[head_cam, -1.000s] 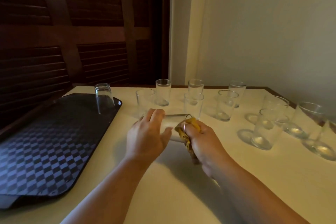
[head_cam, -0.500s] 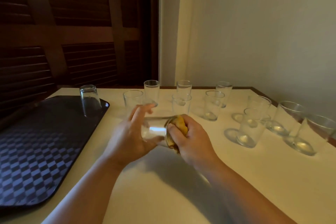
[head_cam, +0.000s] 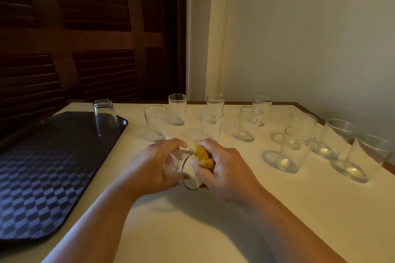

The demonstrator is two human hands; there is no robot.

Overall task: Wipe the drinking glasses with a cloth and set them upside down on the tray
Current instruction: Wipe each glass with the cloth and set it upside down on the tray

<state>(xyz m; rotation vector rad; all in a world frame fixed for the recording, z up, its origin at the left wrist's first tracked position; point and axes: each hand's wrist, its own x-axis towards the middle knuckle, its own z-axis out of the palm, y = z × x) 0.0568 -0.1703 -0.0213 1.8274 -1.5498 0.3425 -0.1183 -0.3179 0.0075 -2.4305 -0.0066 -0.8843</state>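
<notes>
- Compared with a second ago, the clear drinking glass (head_cam: 178,163), held on its side just above the cream bench (head_cam: 213,230), is turned so that its mouth faces more toward the viewer. The bunched yellow cloth (head_cam: 202,156) is now pressed against the rim.
- The glass body is clasped by the curled fingers of the left hand (head_cam: 154,166), and the cloth is pinched by the fingers of the right hand (head_cam: 226,168).
- Wiping is therefore judged to be under way, and the glass is not yet set down.
- At 9 o'clock from the hands, the dark checked rectangular tray (head_cam: 42,177) carries one upturned clear glass (head_cam: 105,116) at its far right corner.
- Ten upright clear glasses (head_cam: 250,124) are spread from 12 to 3 o'clock, and all appear empty.
</notes>
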